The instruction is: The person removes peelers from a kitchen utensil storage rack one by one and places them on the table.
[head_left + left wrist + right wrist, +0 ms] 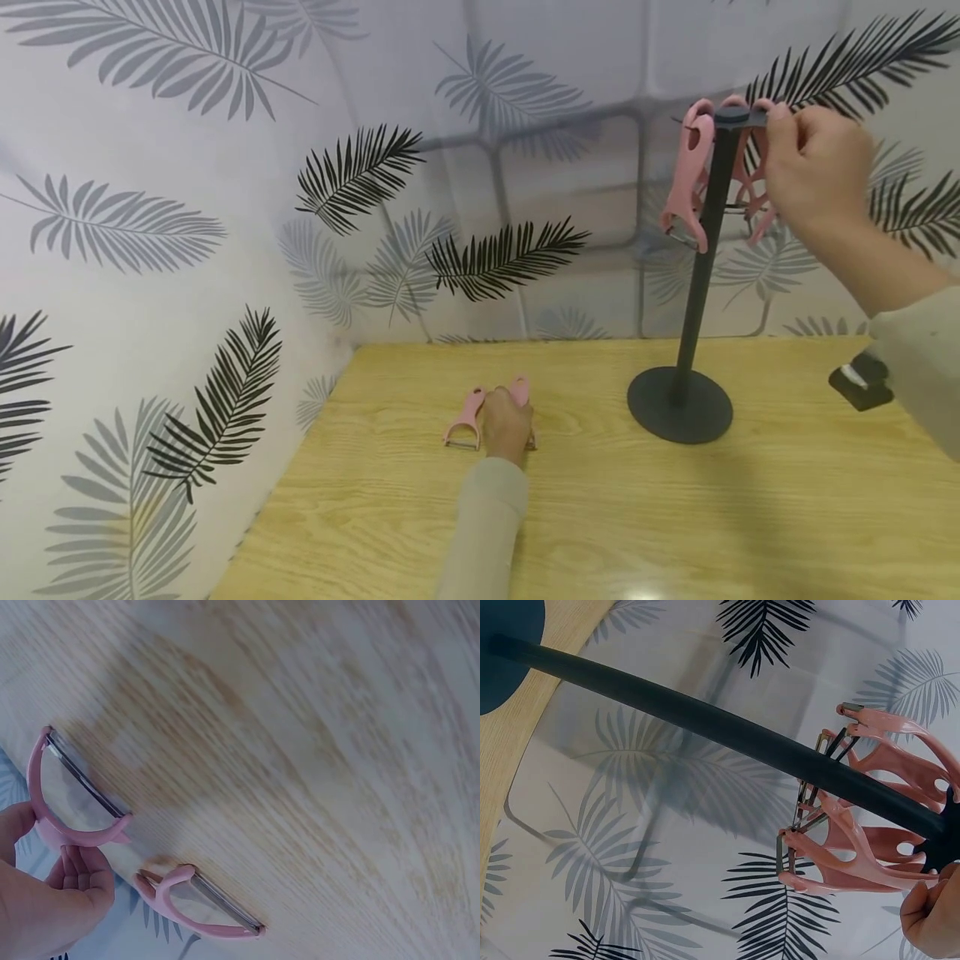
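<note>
On the table, my left hand (507,423) pinches the handle of a pink Y-shaped peeler (55,831) between thumb and fingers, its metal blade facing away from the hand. Just beside it lies a second pink peeler (166,901). Up at the top of a tall black stand (703,258), the curled fingers of my right hand (825,171) grip the edge of its hook plate. Several pink peelers (862,847) hang there by their handle holes, blades downward. The fingertips of the right hand are partly hidden.
The stand's round black base (678,404) rests on the wooden table (585,500), right of the left hand. A small black object (861,382) is near the right sleeve. Behind the table hangs a leaf-patterned sheet (510,192), which also covers the left side.
</note>
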Action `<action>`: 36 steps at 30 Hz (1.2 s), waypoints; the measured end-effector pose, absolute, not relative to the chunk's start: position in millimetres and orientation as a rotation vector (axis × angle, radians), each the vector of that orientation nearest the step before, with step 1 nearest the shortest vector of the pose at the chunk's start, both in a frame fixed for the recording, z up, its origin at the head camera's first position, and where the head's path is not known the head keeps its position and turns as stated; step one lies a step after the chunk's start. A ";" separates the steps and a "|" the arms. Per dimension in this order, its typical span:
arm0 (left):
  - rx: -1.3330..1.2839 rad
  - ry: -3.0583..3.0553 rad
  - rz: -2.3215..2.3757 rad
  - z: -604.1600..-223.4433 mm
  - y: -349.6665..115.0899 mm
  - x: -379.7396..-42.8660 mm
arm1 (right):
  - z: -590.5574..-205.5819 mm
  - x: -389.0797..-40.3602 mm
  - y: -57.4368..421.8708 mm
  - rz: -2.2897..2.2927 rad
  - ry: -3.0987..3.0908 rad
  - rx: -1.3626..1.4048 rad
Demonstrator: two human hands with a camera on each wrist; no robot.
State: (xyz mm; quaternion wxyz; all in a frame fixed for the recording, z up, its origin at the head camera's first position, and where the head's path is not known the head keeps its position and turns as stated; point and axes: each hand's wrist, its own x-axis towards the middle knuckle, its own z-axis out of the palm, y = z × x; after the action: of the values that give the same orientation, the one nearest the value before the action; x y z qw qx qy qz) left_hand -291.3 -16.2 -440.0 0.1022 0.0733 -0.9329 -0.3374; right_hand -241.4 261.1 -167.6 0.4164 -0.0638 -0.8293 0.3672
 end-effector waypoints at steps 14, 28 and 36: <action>0.277 -2.787 -1.145 -446.5 -19.2 -294.9 | -166.1 -243.8 254.4 0.841 -2.148 -0.181; 0.243 -2.774 -1.112 -449.3 -20.5 -295.8 | -163.3 -245.2 255.2 0.808 -2.159 -0.185; 0.192 -2.791 -1.067 -449.6 -22.2 -297.7 | -159.0 -244.2 261.7 0.826 -2.214 -0.167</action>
State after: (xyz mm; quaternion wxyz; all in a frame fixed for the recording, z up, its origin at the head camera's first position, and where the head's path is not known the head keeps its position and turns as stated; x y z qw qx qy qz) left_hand -297.7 -22.2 -449.6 0.0738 0.0639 -0.9296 -0.3554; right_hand -244.2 261.7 -159.0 0.3767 -0.0655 -0.8657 0.3229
